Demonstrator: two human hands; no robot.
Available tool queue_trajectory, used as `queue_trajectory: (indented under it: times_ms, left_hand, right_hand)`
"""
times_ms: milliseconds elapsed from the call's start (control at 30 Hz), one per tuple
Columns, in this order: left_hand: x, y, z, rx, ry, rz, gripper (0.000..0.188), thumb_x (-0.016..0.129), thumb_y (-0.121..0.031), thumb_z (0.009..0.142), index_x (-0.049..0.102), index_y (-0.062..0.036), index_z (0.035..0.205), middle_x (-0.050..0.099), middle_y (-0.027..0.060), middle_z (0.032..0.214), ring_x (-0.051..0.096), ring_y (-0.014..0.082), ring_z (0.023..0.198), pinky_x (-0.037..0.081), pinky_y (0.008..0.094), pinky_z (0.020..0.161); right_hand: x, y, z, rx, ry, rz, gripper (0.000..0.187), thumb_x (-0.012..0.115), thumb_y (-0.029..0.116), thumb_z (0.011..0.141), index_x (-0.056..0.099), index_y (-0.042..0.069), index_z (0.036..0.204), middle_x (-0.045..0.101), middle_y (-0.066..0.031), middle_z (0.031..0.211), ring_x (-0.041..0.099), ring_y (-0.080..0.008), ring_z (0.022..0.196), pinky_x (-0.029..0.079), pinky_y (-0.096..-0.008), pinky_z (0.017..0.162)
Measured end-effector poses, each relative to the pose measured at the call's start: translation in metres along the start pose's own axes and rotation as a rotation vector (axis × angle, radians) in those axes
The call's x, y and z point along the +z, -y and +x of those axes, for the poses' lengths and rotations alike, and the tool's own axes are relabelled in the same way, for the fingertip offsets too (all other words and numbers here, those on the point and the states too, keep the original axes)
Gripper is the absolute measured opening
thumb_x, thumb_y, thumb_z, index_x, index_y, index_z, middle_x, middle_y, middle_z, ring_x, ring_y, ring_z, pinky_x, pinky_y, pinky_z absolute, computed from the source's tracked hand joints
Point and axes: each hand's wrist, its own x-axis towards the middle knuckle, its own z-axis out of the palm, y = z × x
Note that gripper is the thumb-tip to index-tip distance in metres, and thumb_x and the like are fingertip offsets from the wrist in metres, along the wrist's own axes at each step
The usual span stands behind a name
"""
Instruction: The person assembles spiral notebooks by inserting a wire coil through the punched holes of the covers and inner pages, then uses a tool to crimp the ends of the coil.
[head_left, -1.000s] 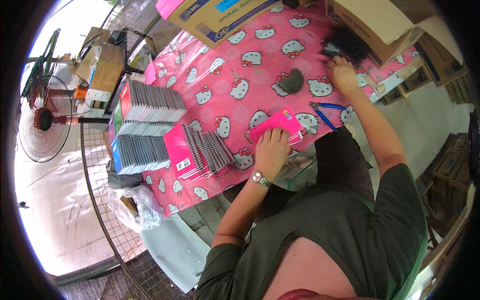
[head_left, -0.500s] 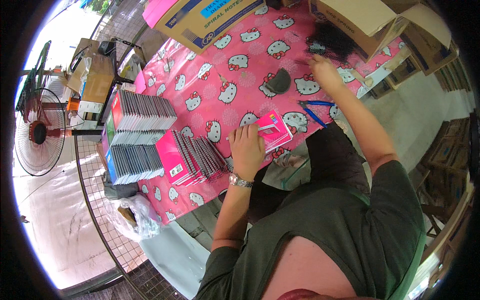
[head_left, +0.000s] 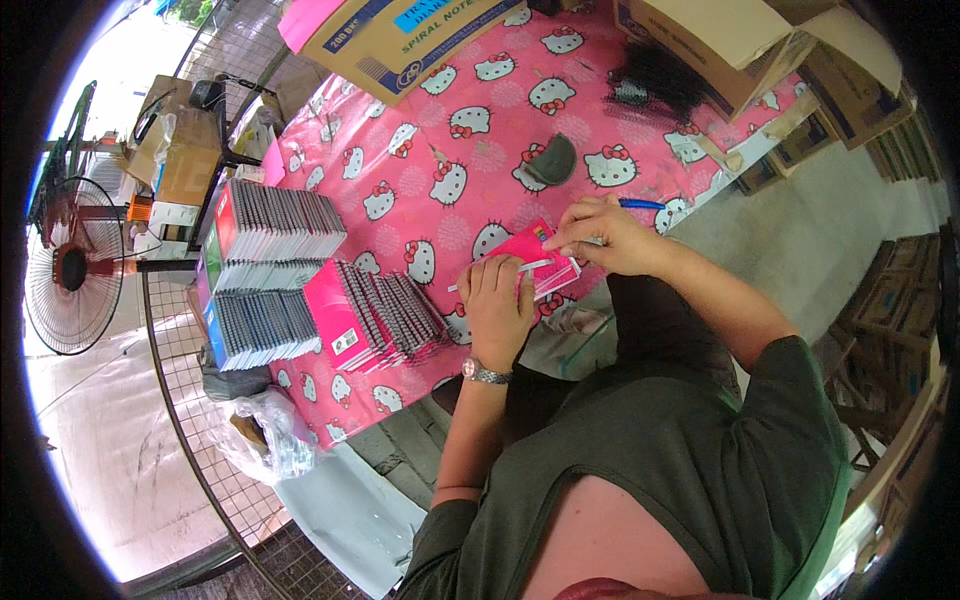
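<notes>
A pink-covered notebook [head_left: 527, 243] lies near the table's front edge, its white page edges facing me. My left hand [head_left: 495, 300] grips it from the left, fingers bent over the cover. At its right side is my right hand [head_left: 607, 236], fingertips pinched together over the cover; whatever they hold is too small to make out. Behind that hand shows the blue handle of a pair of pliers [head_left: 640, 204], the rest of it covered. A heap of black spiral coils [head_left: 655, 82] sits at the far right of the table.
Left of my hands stand pink spiral notebooks [head_left: 375, 315], with stacks of red and blue ones [head_left: 265, 325] beyond. A dark half-round piece [head_left: 553, 160] rests mid-table. Cardboard boxes [head_left: 400, 45] stand at the back and right. A fan [head_left: 72, 268] is at far left.
My right hand has come back from beside the black coils to the pink notebook, now covering most of the pliers. My left hand stays on the notebook.
</notes>
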Motion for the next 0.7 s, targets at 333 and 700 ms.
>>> queue_trajectory:
  times_ms: [333,700]
  left_hand:
    - [0.003,0.004,-0.001,-0.007,0.029,-0.002,0.024,0.065,-0.015,0.084,0.060,-0.0047,0.105,0.061,0.0124,0.100,0.055,0.0321,0.101,0.037,0.0471,0.099]
    - [0.001,0.006,0.003,0.008,0.020,0.006,0.022,0.063,-0.016,0.086,0.060,-0.0049,0.104,0.061,0.0123,0.098,0.055,0.0320,0.099,0.037,0.0468,0.098]
  right_hand:
    - [0.017,0.014,0.000,-0.068,-0.167,-0.059,0.029,0.066,-0.003,0.081,0.070,0.012,0.106,0.058,-0.0066,0.098,0.057,-0.0227,0.096,0.044,-0.0347,0.085]
    - [0.023,0.015,0.000,0.095,-0.119,0.295,0.024,0.064,-0.002,0.084,0.068,0.005,0.107,0.060,-0.0095,0.097,0.060,-0.0253,0.092,0.049,-0.0342,0.080]
